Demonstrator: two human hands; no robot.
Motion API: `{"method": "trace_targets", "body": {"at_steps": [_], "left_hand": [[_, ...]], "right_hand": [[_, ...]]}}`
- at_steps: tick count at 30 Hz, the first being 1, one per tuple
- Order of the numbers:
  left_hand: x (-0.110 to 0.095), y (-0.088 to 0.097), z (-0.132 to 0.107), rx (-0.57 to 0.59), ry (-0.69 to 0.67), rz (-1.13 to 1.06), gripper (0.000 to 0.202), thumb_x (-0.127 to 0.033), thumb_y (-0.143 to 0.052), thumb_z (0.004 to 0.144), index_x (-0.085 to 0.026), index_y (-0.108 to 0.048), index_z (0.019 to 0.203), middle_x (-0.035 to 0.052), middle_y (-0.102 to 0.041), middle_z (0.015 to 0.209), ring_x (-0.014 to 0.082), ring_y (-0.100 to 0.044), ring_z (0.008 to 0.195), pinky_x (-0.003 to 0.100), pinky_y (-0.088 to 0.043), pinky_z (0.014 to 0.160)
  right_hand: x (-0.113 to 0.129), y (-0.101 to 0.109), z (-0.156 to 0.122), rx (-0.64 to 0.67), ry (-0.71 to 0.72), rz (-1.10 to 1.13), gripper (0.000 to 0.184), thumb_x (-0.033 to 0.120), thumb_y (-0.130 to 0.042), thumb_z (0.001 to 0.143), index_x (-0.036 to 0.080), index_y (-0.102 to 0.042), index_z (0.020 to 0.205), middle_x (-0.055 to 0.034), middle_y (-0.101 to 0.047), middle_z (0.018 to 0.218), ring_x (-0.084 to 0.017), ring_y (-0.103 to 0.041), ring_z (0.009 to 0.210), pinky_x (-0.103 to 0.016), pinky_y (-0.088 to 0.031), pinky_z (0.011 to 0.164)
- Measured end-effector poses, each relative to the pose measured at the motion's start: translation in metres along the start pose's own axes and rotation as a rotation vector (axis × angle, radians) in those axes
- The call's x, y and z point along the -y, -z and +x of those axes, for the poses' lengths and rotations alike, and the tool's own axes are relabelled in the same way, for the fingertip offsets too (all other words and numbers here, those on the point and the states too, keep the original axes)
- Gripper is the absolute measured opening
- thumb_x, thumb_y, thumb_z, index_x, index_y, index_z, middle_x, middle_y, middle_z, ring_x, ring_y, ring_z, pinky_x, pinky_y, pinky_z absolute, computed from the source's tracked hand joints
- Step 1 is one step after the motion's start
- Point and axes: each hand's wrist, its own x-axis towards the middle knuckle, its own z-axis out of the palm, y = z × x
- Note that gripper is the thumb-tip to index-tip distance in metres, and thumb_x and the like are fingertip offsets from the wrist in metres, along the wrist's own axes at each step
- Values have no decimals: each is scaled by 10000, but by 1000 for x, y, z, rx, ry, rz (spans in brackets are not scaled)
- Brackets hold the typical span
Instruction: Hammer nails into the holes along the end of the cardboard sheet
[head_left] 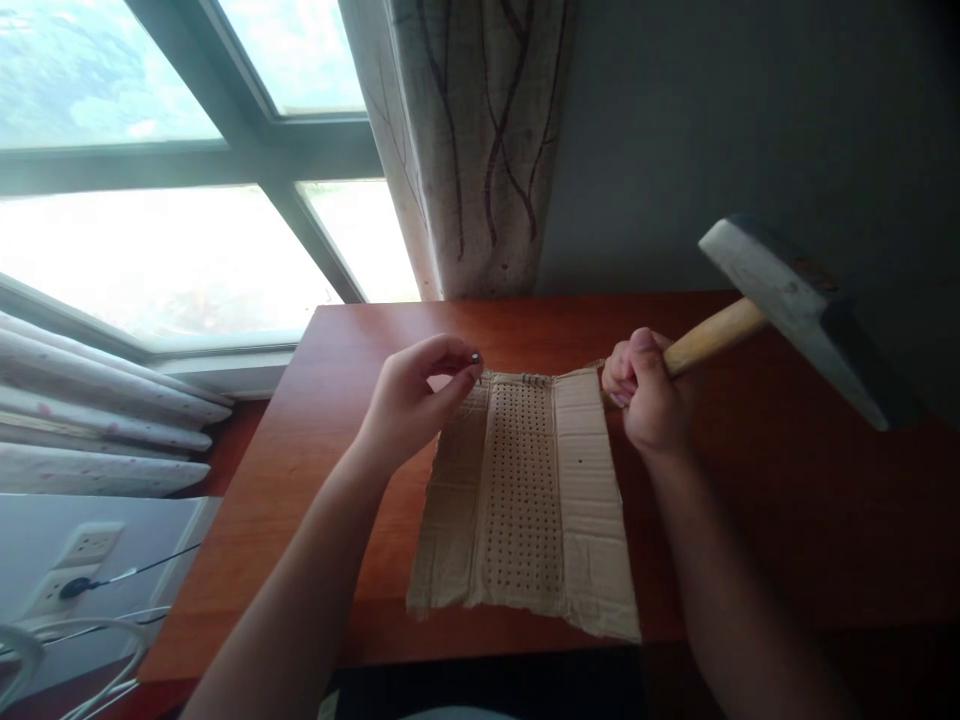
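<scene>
My right hand [651,392] is wrapped round the wooden handle of a hammer [787,300], raised to the right with its metal head tilted. Between thumb and forefinger, my left hand [424,395] pinches a nail [475,358]; only its small shiny head shows clearly. Below and between the hands lies a creased piece of cardboard [592,500], its middle panel covered with rows of small dark holes or dots. Several small metal nails [534,379] are at its far edge. My left fingertips are over its far left corner.
The cardboard lies on a reddish-brown wooden table [382,590]. A window [247,150] and a patterned curtain [480,150] stand behind it. Another curtain [90,410] hangs at left, above a wall socket [71,570] with a plug and cables.
</scene>
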Motion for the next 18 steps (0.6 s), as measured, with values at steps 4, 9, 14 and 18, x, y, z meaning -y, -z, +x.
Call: {"method": "trace_targets", "body": {"at_steps": [4,9,14,18], "left_hand": [[2,-12,11,127,-54,96,64,-222,-620,887,-168,-652,900,49,-716,892,157,-687,856,283,-560,797],[9,-21,19,202,-72,169,88,-192,-568,917,-167,-645,952,62,-743,942,172,-708,903,288,-543,796],[14,-22,19,220,-57,230,90,-217,-543,947,-175,-622,938,58,-746,937,167,-703,874,288,-524,767],[13,-19,17,195,-31,237,65,-218,-555,932,-185,-602,904,36,-738,876,154,-695,814,271,-527,727]], "right_hand": [[1,-2,0,7,-14,7,539,535,-634,911,215,-383,558,72,-296,459,-58,-261,368,-232,-164,360],[2,0,2,-8,-9,15,542,532,-634,912,213,-377,558,73,-295,459,-56,-263,364,-225,-166,355],[4,0,1,-7,-18,51,529,499,-654,908,209,-386,556,72,-303,463,-53,-271,363,-225,-159,355],[5,-2,1,-16,-31,33,533,520,-667,890,214,-386,556,71,-303,463,-56,-280,364,-231,-161,352]]}}
